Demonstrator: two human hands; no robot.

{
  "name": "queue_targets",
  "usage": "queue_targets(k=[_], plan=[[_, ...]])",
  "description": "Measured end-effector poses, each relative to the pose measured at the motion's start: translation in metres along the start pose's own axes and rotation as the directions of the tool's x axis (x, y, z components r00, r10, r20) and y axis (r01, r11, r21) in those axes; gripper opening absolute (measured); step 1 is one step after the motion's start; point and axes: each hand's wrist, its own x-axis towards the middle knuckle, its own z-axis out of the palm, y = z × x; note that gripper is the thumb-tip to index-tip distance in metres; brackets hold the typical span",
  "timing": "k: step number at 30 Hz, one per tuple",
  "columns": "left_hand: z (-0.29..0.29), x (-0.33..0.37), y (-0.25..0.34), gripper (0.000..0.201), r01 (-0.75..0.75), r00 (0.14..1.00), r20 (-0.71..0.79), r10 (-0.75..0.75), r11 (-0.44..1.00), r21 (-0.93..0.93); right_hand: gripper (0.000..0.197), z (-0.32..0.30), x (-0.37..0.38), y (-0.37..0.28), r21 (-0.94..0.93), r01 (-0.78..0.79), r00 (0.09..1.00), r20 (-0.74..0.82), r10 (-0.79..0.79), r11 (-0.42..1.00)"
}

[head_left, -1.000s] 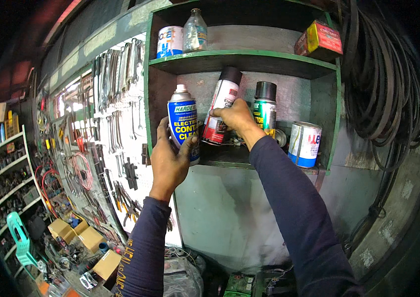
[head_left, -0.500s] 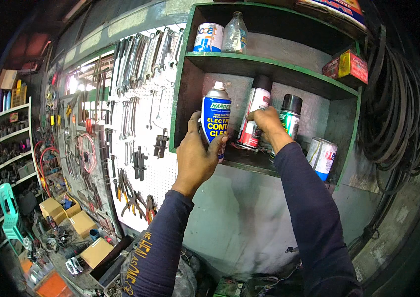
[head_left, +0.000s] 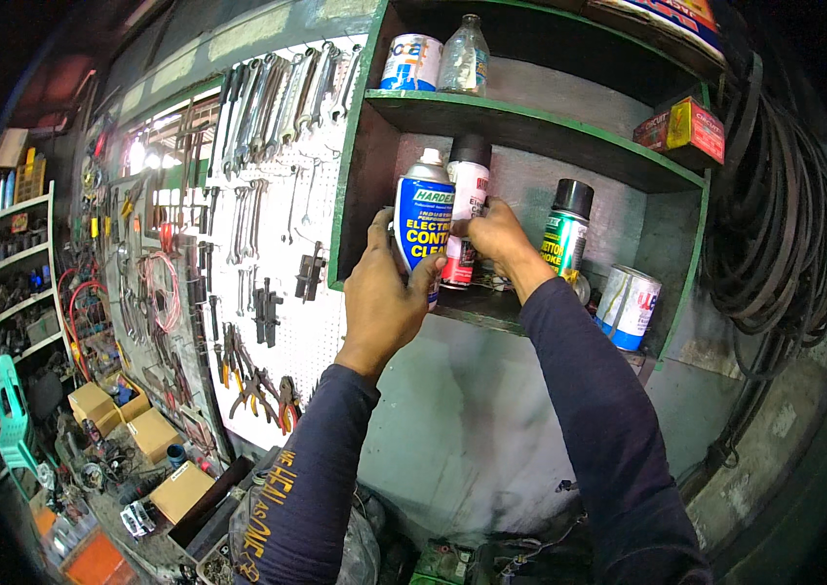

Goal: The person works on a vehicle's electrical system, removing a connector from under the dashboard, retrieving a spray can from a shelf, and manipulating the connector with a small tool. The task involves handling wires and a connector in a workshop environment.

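While the left hand grips a blue metal spray can before a green-edged shelf, the right hand, its grip round a black-capped, white-and-red cylindrical can in the lower compartment, should ideally hold it upright and clear of the blue one.

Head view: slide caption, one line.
Left hand holds blue spray can; right hand grips red-and-white can at shelf.

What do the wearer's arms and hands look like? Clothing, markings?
Left sleeve and right sleeve: long, dark navy, ending near the wrists. Yellow-gold lettering runs along the left forearm; none shows on the right. Left hand and right hand: bare, no gloves.
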Motion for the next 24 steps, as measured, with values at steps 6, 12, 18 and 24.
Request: queue_targets(k=[6,12,18,24], plan=[[0.003,-0.002,0.000,0.080,-0.058,0.997,-0.045,0.058,0.998,0.013,0.060,-0.003,0.000,0.026,0.146,0.115,0.993,0.001,-0.116,0.983],[0.008,-0.003,-0.007,0.081,-0.102,0.990,-0.095,0.109,0.992,0.069,0.058,-0.012,-0.014,0.027,0.090,0.084,0.995,0.051,-0.089,0.992],[0.004,-0.003,0.005,0.078,-0.032,0.998,-0.051,0.032,0.999,0.013,0.066,-0.038,-0.059,0.008,-0.306,0.132,0.980,-0.103,-0.170,0.943],[0.010,0.001,0.000,0.076,-0.096,0.987,-0.118,0.107,0.991,0.098,0.067,-0.099,-0.300,-0.049,0.204,0.061,0.993,-0.113,-0.038,0.977]])
